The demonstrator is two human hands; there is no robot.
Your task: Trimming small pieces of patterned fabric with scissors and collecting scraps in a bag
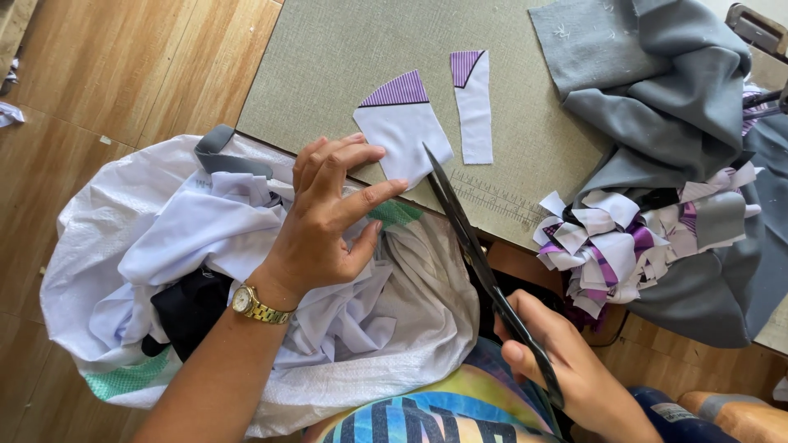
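Right at the bench's (345,57) near edge, the left hand (328,217) presses spread fingers on a white-and-purple fabric piece (402,127). Bare surface lies beyond. Right hand (566,369) grips long black scissors (476,254), blade tip touching the piece's lower corner.

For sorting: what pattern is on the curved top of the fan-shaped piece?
Purple stripes, head view.

White woven sack (427,328) with green patches, open, stuffed with cloth, beside table edge
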